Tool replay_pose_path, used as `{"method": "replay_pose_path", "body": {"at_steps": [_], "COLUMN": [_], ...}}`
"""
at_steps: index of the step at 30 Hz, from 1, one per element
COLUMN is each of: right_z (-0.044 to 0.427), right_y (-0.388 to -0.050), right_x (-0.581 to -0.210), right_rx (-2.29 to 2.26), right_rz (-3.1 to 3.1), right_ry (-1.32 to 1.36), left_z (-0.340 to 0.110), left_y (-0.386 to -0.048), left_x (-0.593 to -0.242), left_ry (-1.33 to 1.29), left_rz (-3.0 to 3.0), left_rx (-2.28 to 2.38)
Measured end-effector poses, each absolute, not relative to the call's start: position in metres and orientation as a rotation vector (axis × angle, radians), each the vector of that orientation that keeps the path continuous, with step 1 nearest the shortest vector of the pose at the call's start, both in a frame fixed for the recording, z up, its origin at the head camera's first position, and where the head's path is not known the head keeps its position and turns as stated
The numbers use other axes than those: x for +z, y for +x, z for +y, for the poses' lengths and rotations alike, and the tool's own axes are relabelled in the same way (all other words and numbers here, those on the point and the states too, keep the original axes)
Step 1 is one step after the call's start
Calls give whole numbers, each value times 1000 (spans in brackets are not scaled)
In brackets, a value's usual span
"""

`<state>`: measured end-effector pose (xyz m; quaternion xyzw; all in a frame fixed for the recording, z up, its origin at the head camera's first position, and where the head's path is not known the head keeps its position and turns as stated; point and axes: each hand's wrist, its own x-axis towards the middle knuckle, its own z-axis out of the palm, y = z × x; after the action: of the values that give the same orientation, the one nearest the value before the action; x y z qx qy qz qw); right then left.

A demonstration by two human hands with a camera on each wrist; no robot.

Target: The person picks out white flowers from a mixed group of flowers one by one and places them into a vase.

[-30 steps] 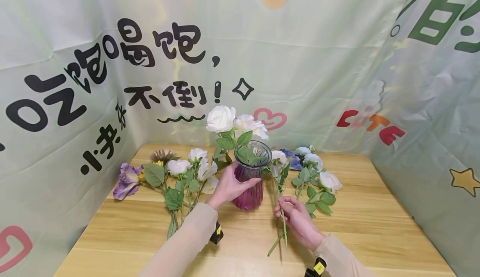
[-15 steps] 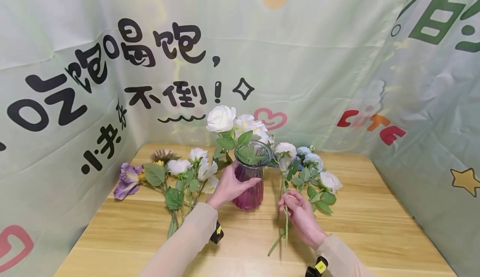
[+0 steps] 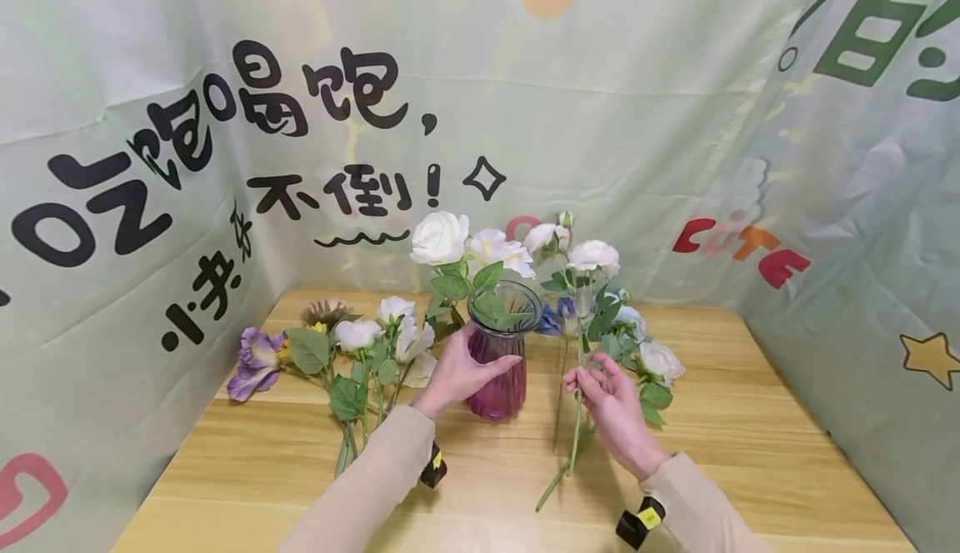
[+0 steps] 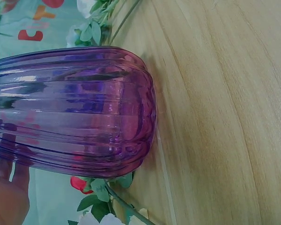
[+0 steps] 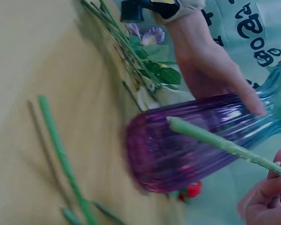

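Note:
My left hand (image 3: 459,374) grips the ribbed glass vase (image 3: 498,382), bluish at the rim and purple-pink below, which stands upright on the table. A white rose (image 3: 440,239) and a white ruffled flower (image 3: 498,251) lean left over its mouth, a leaf showing at the rim; their stem ends are not plain. To the right of the vase, my right hand (image 3: 611,395) pinches the green stem (image 5: 210,140) of a pale artificial flower spray (image 3: 594,258), held blooms up. In the right wrist view the cut stem end crosses in front of the vase.
White flowers (image 3: 358,334) and a purple flower (image 3: 257,363) lie left on the wooden table (image 3: 480,503). Blue flowers (image 3: 632,320) and a pale rose (image 3: 662,363) lie right. A loose green stem (image 3: 552,486) points toward the front. Printed cloth (image 3: 637,145) encloses the back and sides.
My right hand has lifted the pale flower spray off the table, its blooms rising to about the height of the vase's flowers. The left hand and vase have stayed put.

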<state>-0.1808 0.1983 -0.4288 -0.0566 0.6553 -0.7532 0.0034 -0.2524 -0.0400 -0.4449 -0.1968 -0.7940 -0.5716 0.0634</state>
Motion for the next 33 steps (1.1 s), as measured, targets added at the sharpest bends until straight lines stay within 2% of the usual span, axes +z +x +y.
{"method": "replay_pose_path", "body": {"at_steps": [14,25,33], "right_z": [191,173,156], "right_y": [-209,-225,-234], "right_x": [-360,-307,-289], "right_rx": [-2457,-2649,-2737], "right_rz": [2204,2149,2185], "right_ry": [-645,-712,-735], "left_z": [-41,-40,-40], "left_y": [-252,-253,-253], "left_x": [-444,-444,-445], "left_ry": [-596,-603,-612], "left_rz": [-2394,-2400,-2385], "left_rx": [-1772,-1751,-1759]}}
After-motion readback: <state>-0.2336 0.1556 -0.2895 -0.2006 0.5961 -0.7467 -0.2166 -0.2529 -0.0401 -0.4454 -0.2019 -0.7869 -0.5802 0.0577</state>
